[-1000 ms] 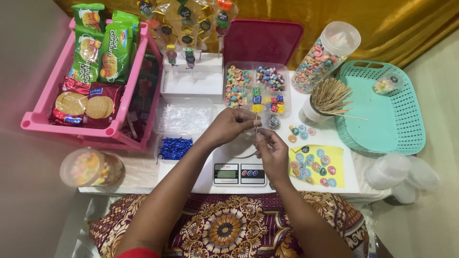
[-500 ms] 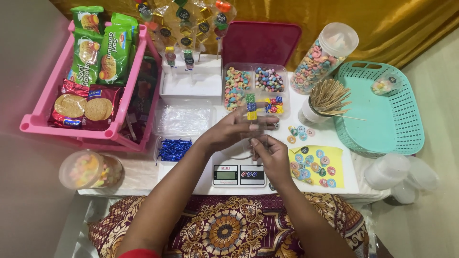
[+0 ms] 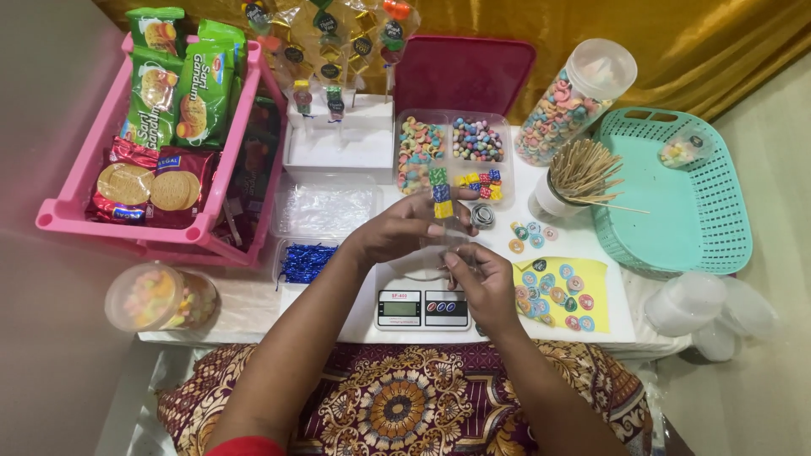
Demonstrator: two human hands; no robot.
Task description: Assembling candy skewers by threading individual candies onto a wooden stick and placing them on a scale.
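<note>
at the far left a lidded clear tub of coloured sweets (image 3: 160, 295) sits below the pink basket (image 3: 80, 221) of biscuit packets. next comes a shallow box of blue twist ties (image 3: 306, 262), with the white stand of wrapped lollipops (image 3: 334, 143) above it.

the left hand (image 3: 404, 230) is curled, thumb and forefinger pinched on the lower end of a skewer of coloured candy cubes (image 3: 439, 191). a second ago the hand lay flat and low over the digital scale (image 3: 422, 306), with no stack showing; half a second ago the cubes had come up, and now they stand nearly upright, blue, green and yellow, in front of the compartment tray of candies (image 3: 452, 143). so the threaded stick looks to have been lifted off the work spot for handling.

the right hand (image 3: 481, 283) is closed, fingertips meeting at the skewer's lower end, probably around a clear wrapper, though the film is too faint to be sure. it has barely shifted.

further right lie the yellow sheet of round stickers (image 3: 562, 291), the cup of wooden skewers (image 3: 579, 173) and the teal basket (image 3: 676, 211).
</note>
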